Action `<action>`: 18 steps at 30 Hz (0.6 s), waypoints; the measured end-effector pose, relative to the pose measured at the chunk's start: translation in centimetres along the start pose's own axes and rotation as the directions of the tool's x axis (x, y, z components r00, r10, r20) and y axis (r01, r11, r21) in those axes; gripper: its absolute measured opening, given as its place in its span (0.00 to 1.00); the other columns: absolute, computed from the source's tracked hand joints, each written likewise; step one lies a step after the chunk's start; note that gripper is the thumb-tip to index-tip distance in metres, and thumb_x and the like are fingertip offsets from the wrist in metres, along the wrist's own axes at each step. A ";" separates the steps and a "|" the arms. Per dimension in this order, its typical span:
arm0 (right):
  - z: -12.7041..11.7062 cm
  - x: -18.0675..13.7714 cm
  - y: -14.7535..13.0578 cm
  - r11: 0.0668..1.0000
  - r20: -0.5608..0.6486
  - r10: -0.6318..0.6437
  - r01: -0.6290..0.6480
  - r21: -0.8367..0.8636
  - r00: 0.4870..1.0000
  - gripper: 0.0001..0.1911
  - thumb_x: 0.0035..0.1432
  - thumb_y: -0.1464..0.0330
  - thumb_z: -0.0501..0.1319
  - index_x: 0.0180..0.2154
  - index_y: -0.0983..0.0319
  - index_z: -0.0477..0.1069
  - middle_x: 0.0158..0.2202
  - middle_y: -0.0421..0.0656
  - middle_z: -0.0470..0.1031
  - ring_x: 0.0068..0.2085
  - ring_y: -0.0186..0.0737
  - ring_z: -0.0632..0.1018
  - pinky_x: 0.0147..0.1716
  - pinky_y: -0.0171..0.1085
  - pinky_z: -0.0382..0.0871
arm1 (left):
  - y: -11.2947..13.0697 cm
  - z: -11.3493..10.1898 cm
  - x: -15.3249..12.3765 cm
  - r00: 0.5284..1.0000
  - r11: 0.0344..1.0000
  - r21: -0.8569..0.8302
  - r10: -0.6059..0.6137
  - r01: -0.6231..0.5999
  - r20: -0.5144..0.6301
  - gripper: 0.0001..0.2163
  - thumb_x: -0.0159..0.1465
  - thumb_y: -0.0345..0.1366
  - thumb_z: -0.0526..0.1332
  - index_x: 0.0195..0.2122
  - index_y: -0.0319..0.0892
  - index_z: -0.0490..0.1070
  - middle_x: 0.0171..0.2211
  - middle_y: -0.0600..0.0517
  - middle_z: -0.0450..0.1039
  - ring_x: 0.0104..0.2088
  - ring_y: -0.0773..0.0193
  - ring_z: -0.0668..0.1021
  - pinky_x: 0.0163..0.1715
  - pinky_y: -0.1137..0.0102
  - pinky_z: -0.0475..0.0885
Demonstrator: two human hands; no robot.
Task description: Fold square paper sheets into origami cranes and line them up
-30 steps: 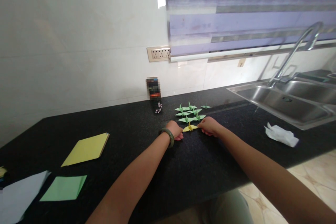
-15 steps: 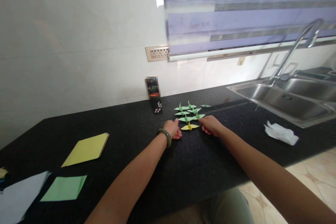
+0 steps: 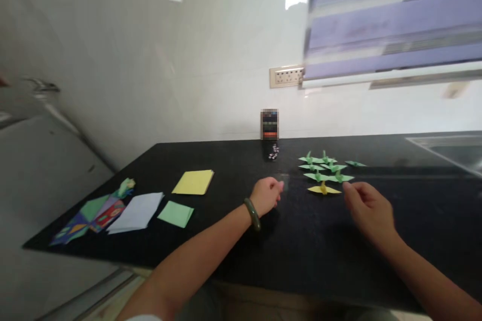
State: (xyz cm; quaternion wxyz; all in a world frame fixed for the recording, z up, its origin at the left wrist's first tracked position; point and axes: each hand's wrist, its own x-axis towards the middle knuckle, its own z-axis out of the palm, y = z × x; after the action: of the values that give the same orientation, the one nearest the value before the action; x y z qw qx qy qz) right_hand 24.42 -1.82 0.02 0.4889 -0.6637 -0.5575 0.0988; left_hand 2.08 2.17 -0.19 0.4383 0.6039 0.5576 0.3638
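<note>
Several folded green paper cranes [image 3: 318, 176] stand grouped on the dark countertop, with a yellow paper crane [image 3: 324, 189] in front of them. My left hand [image 3: 266, 194], a green bangle [image 3: 252, 214] at its wrist, hovers left of the cranes with fingers curled together and nothing visible in them. To the right of the yellow crane is my right hand [image 3: 371, 210], fingers bent inward, also with nothing seen in it. Its fingertips are close to the nearest green crane; contact cannot be told.
On the left of the counter [image 3: 241, 256] lie yellow paper squares [image 3: 193, 182], folded green paper [image 3: 176, 213], white sheets [image 3: 137, 212] and a colourful packet [image 3: 90, 218]. A small blurred-out box [image 3: 270, 124] leans at the wall. A sink [image 3: 459, 150] edges in at right.
The view has swung left, bringing more of the left counter into sight. Both hands have drawn back from the cranes, the left one leftward. The cranes keep their arrangement.
</note>
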 end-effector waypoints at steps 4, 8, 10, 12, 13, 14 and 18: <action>4.0 -1.5 -3.9 0.952 0.270 -0.307 0.298 0.075 0.913 0.17 0.53 0.56 0.52 0.21 0.60 0.63 0.16 0.36 0.62 0.19 0.33 0.66 0.21 0.32 0.57 | -1.4 -5.6 -4.1 0.995 0.971 0.220 0.099 -0.089 -0.033 0.11 0.55 0.43 0.58 0.23 0.39 0.67 0.17 0.56 0.66 0.18 0.71 0.68 0.19 0.76 0.60; 9.1 -1.9 -8.0 0.880 0.446 -0.466 0.450 0.149 0.764 0.17 0.56 0.58 0.51 0.21 0.60 0.61 0.16 0.36 0.62 0.19 0.32 0.66 0.21 0.31 0.56 | -2.8 -11.9 -6.9 0.971 0.739 0.674 0.158 0.002 -0.177 0.11 0.57 0.43 0.56 0.27 0.40 0.71 0.23 0.54 0.71 0.25 0.69 0.72 0.24 0.75 0.63; 11.4 -1.9 -9.6 0.852 0.493 -0.508 0.498 0.165 0.706 0.17 0.57 0.58 0.50 0.21 0.60 0.61 0.16 0.36 0.63 0.20 0.33 0.67 0.22 0.32 0.56 | -3.5 -15.0 -7.4 0.960 0.595 0.796 0.141 0.113 -0.242 0.10 0.57 0.41 0.56 0.28 0.41 0.72 0.27 0.53 0.73 0.29 0.67 0.74 0.30 0.74 0.65; 13.3 -2.0 -10.4 0.841 0.493 -0.520 0.520 0.152 0.697 0.17 0.57 0.58 0.50 0.21 0.60 0.61 0.16 0.37 0.64 0.20 0.34 0.68 0.22 0.32 0.56 | -4.0 -17.9 -7.2 0.943 0.539 0.818 0.122 0.200 -0.310 0.07 0.56 0.36 0.57 0.28 0.40 0.73 0.31 0.48 0.74 0.35 0.62 0.74 0.35 0.70 0.66; 14.1 -2.1 -10.5 0.842 0.481 -0.516 0.522 0.135 0.709 0.17 0.57 0.58 0.49 0.22 0.60 0.61 0.17 0.37 0.65 0.20 0.34 0.68 0.22 0.32 0.55 | -4.2 -19.1 -6.9 0.936 0.512 0.825 0.106 0.239 -0.337 0.07 0.55 0.34 0.58 0.28 0.40 0.74 0.33 0.46 0.74 0.37 0.60 0.74 0.38 0.69 0.66; 14.6 -2.2 -10.4 0.842 0.477 -0.510 0.528 0.110 0.715 0.17 0.58 0.58 0.49 0.22 0.60 0.62 0.17 0.37 0.65 0.20 0.34 0.68 0.22 0.32 0.55 | -4.4 -20.2 -6.4 0.931 0.486 0.831 0.091 0.269 -0.355 0.07 0.55 0.34 0.58 0.28 0.39 0.74 0.34 0.45 0.74 0.39 0.58 0.74 0.40 0.67 0.65; 15.4 -2.2 -9.1 0.767 0.553 -0.540 0.642 0.012 0.635 0.16 0.59 0.59 0.48 0.25 0.59 0.65 0.19 0.40 0.69 0.22 0.38 0.71 0.22 0.34 0.55 | -5.1 -22.2 -3.7 0.932 0.429 0.842 0.001 0.327 -0.362 0.13 0.55 0.42 0.58 0.35 0.40 0.75 0.38 0.44 0.74 0.42 0.55 0.74 0.43 0.66 0.65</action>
State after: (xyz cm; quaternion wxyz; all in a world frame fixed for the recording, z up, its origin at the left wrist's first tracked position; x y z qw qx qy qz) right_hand 7.37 3.71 -1.72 0.2579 -0.4324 -0.8621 0.0576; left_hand -20.76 1.19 2.98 -0.0043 0.6204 0.7820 0.0605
